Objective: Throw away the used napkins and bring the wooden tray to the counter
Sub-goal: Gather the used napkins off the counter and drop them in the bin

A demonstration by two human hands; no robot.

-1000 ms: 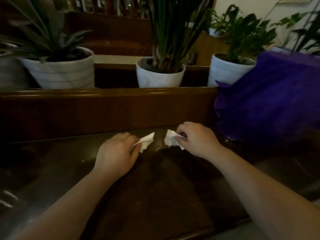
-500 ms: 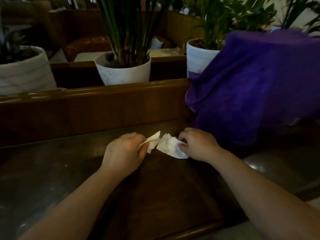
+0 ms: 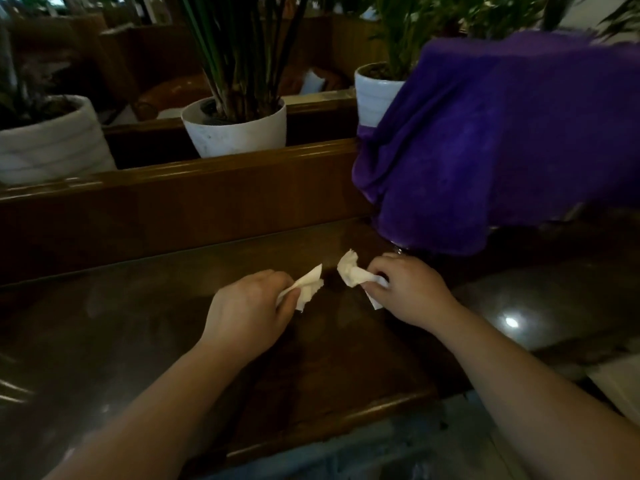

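Both hands are over the dark bench, each one pinching paper. The left hand grips a white crumpled napkin between thumb and fingers, its free corner poking up and to the right. The right hand is clenched around a second napkin, with the bunched end sticking out to the left and a small tip showing below the fist. The two napkins sit close, a narrow gap of bare bench between them, not touching.

A darker wooden panel lies under the forearms, with a raised lighter edge along its near side; whether this is the wooden tray, I cannot tell in this dim light.

Behind the hands a wooden partition wall closes off the far edge of the bench. A purple cloth drapes over something at the right rear, hanging just beyond the right hand. White plant pots stand behind the partition. To the left the bench runs open and bare.
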